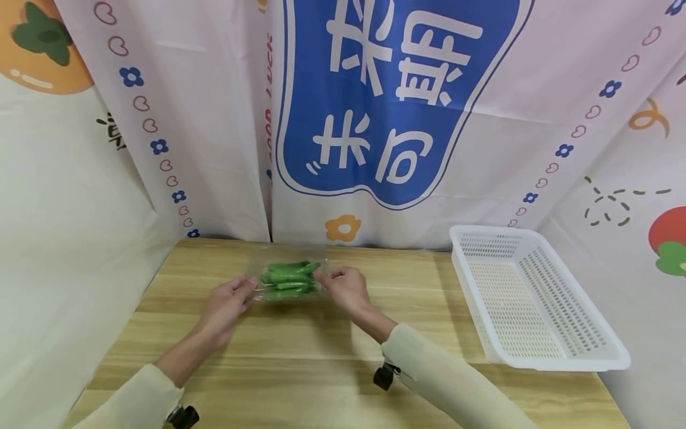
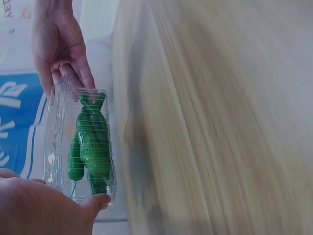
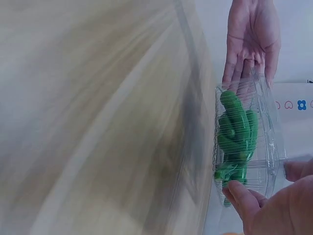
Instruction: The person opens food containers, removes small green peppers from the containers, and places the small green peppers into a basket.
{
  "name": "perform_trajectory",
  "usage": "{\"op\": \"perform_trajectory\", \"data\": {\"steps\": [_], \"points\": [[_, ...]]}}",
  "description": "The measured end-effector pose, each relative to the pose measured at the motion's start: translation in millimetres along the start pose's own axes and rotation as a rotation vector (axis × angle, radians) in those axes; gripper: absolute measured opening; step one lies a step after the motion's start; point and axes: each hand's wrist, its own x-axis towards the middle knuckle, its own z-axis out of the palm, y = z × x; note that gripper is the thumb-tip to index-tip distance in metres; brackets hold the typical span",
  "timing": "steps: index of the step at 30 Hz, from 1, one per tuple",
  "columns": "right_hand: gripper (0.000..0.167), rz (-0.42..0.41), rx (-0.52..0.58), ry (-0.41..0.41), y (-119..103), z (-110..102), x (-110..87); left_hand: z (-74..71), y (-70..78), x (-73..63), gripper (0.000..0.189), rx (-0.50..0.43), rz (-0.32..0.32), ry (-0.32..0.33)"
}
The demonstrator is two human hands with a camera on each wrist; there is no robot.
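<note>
Both hands hold a clear plastic box (image 1: pixel 292 255) with several green peppers (image 1: pixel 289 279) inside, close to the back of the wooden table. My left hand (image 1: pixel 230 298) grips its left end, and my right hand (image 1: pixel 345 289) grips the right end. In the left wrist view, the left thumb (image 2: pixel 98 200) lies along the near end of the box, with the right hand (image 2: pixel 61 49) at the far end. From the right wrist, the right fingers (image 3: pixel 239 193) press the box's side, and the peppers (image 3: pixel 237 127) show through the ribbed plastic.
A white perforated plastic basket (image 1: pixel 482 322) stands at the right of the wooden table (image 1: pixel 300 369). Behind the table hangs a printed cloth (image 1: pixel 225 149) with a blue panel, and patterned cloth also covers the sides. Each sleeve has a small black device (image 1: pixel 383 376) at the wrist.
</note>
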Motion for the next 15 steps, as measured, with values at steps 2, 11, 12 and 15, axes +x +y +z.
{"op": "perform_trajectory", "data": {"steps": [2,11,12,15], "points": [[0.039,0.021,0.012,-0.003,4.4,-7.9,-5.1,6.7,0.6,-2.0,0.060,0.009,0.005,-0.016],[0.042,0.057,-0.005,0.032,12.6,-37.7,-27.0,34.9,-3.3,-12.2,0.056,0.025,0.010,-0.027],[0.041,0.059,-0.003,0.029,13.6,-40.7,-29.0,37.4,-3.6,-13.0,0.056,0.018,0.010,-0.034],[0.042,0.073,0.012,0.022,17.2,-48.8,-34.7,44.8,-3.3,-15.1,0.055,0.014,0.015,-0.038]]}}
